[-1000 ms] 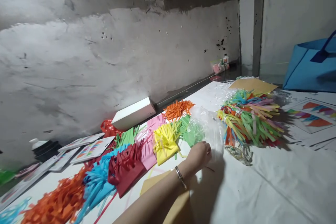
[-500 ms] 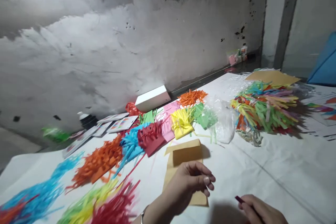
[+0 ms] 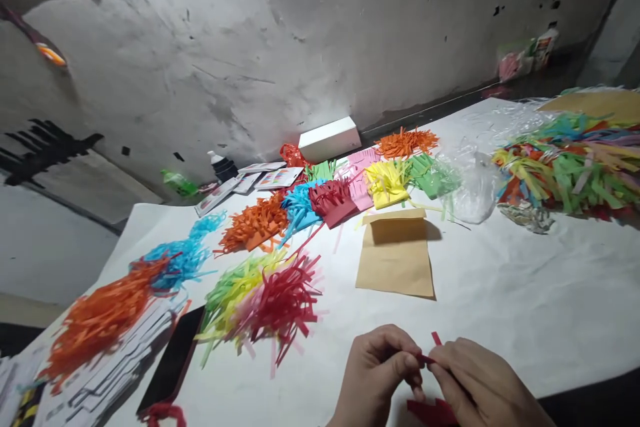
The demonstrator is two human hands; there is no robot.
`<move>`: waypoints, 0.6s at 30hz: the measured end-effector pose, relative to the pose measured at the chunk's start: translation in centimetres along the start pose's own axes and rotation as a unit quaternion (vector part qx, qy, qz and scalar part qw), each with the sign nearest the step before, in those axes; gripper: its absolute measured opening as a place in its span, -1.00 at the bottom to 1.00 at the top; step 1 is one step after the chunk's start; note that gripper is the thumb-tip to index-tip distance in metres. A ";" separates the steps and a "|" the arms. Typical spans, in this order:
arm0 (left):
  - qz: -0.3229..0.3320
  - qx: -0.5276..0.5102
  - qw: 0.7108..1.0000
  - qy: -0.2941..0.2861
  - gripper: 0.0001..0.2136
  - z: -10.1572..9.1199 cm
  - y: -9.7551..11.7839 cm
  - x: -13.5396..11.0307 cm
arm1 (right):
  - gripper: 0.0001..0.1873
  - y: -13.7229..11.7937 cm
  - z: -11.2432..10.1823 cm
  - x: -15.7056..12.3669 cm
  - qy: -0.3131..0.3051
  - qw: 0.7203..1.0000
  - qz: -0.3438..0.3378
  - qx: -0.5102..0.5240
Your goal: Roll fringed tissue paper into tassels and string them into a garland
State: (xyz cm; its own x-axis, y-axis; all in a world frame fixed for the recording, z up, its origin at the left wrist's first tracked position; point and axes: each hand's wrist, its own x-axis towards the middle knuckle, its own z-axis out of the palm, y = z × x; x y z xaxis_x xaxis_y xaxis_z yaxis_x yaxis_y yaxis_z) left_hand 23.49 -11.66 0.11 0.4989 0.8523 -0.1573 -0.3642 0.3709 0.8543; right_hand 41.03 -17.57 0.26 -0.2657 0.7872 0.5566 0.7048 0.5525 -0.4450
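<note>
My left hand point(image 3: 381, 373) and my right hand point(image 3: 480, 383) meet at the bottom edge of the view, both pinched on a thin red paper strip point(image 3: 433, 351) held between them. A larger red paper piece point(image 3: 431, 412) lies just under my hands. A brown paper envelope point(image 3: 397, 257) rests flat on the white table cover point(image 3: 525, 293) a little beyond my hands. A loose bundle of red, pink, yellow and green paper strips point(image 3: 265, 297) lies to the left of my hands.
Fringed coloured papers point(image 3: 350, 190) lie in a row near the wall, with orange point(image 3: 100, 320) and blue point(image 3: 183, 257) strip heaps left. A multicoloured strip pile point(image 3: 570, 163), clear plastic bag point(image 3: 473, 183), white box point(image 3: 330, 139), black phone point(image 3: 173, 360) and glue bottle point(image 3: 220, 163) stand about.
The view swung left and down. My left hand drew back from the plastic bag to the near table edge; my right hand came in and both closed on a red strip.
</note>
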 end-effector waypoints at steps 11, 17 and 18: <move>0.152 0.268 0.951 -0.012 -0.85 -2.0 0.6 -3.1 | -0.64 -2.9 -0.9 1.2 -0.045 0.997 -0.025 -0.050; 0.166 0.392 0.905 -0.015 -0.92 -1.8 2.5 -3.9 | -0.69 -3.3 -0.3 1.4 -0.078 0.997 0.019 0.019; 0.138 0.386 0.912 0.002 -0.93 -1.8 2.5 -3.9 | -0.67 -3.2 -0.2 1.3 -0.081 0.996 0.024 0.030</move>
State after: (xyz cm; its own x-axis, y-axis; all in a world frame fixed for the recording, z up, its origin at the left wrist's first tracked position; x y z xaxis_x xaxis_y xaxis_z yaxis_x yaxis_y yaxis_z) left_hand 19.18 -13.40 2.00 0.4686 0.8759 0.1151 0.1870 -0.2257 0.9561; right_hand 38.53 -18.36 2.58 -0.3389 0.8440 0.4158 0.6793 0.5253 -0.5125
